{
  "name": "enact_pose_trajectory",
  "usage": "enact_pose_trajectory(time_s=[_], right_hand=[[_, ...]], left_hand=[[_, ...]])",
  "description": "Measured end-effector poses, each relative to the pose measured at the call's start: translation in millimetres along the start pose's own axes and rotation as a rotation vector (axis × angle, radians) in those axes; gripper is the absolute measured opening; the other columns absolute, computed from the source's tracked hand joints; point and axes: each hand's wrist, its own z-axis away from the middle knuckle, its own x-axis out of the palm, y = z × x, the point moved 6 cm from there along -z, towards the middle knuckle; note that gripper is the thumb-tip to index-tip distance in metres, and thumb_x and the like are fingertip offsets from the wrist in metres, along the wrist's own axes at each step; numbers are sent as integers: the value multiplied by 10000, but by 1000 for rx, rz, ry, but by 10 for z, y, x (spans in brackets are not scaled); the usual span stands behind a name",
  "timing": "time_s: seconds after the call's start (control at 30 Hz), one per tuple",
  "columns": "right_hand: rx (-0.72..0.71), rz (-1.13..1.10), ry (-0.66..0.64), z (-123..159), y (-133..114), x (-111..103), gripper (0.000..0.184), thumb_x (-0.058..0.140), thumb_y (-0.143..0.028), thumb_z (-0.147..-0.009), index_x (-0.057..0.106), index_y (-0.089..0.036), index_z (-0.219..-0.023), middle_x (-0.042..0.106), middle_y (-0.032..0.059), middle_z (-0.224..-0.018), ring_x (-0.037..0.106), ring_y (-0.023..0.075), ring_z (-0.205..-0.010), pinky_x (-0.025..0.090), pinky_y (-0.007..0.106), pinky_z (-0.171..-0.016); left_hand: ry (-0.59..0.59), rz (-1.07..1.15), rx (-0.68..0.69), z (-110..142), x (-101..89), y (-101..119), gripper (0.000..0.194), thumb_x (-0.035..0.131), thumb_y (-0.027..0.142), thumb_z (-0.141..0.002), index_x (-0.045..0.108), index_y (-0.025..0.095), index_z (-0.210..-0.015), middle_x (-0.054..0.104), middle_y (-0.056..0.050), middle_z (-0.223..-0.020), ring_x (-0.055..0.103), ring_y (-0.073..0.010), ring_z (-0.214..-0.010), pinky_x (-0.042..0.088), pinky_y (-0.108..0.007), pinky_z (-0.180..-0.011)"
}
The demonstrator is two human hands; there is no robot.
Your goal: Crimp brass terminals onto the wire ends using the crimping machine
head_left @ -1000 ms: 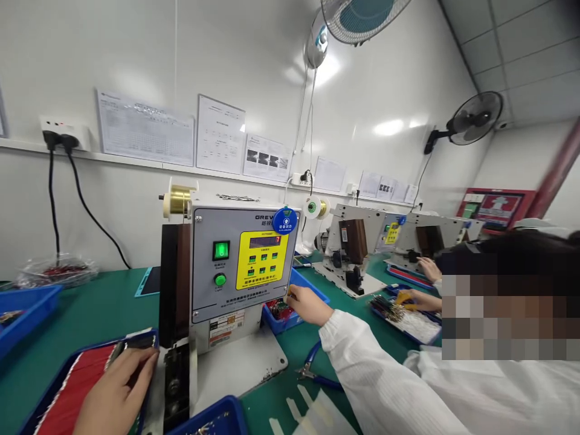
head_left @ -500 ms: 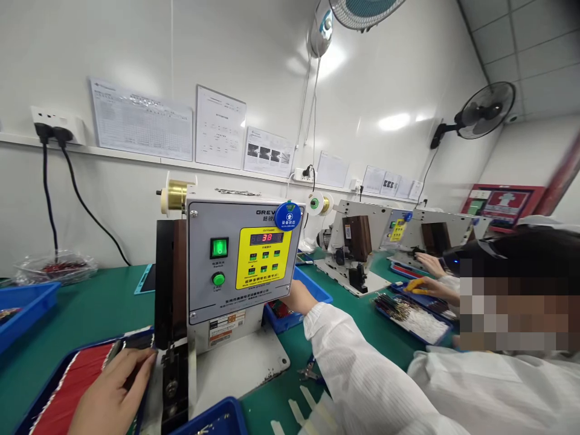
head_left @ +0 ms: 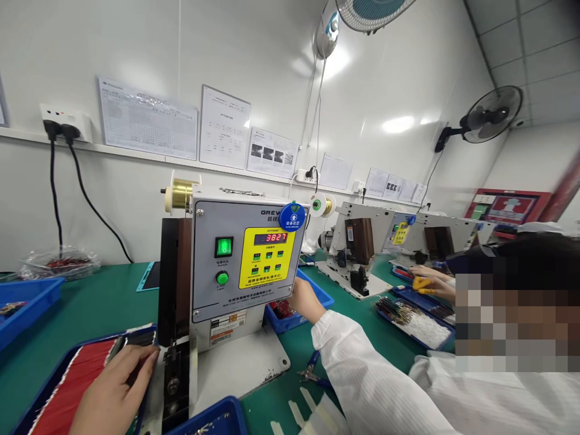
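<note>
My left hand (head_left: 113, 386) rests over the blue tray (head_left: 52, 386) on the left, beside the machine's black crimping head (head_left: 174, 374). Its thumb and forefinger are pressed together near the black wires (head_left: 140, 339); anything between them is too small to make out. Red wires (head_left: 79, 374) lie in rows in the same tray. The grey crimping machine (head_left: 212, 223) stands between my hands, its red display lit. My right hand (head_left: 309, 301) reaches behind the machine's right side, at a blue bin (head_left: 283, 324) with red wires. The machine's panel hides its fingertips.
Blue-handled pliers (head_left: 310, 371) lie by my right sleeve. A small blue tray (head_left: 222, 417) with metal bits sits in front. Another blue bin (head_left: 27, 302) is at far left. To the right, a co-worker's hands (head_left: 432, 281) are near trays of wires (head_left: 417, 320).
The view has shifted slightly, so the machine appears a little farther right. More digits now show on the display. My hands keep nearly the same places, and more of the pliers shows.
</note>
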Motion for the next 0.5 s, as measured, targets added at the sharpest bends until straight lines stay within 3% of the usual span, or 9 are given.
enact_pose_trajectory(time_s=[0.3, 0.5], right_hand=[[-86, 174, -30, 22, -195, 193, 340, 539, -152, -871, 628, -245, -1186, 660, 82, -1179, 645, 264, -1007, 509, 282, -738], [-108, 285, -46, 83, -237, 262, 295, 493, -156, -894, 627, -209, -1151, 660, 99, -1167, 653, 266, -981, 507, 285, -721]], left_hand=[[3, -1, 20, -1, 19, -2, 416, 438, 591, -848, 670, 246, -871, 695, -2, -948, 669, -171, -891, 540, -212, -718], [21, 13, 32, 10, -20, 41, 398, 445, 573, -860, 668, 244, -881, 693, -6, -944, 671, -162, -870, 535, -196, -698]])
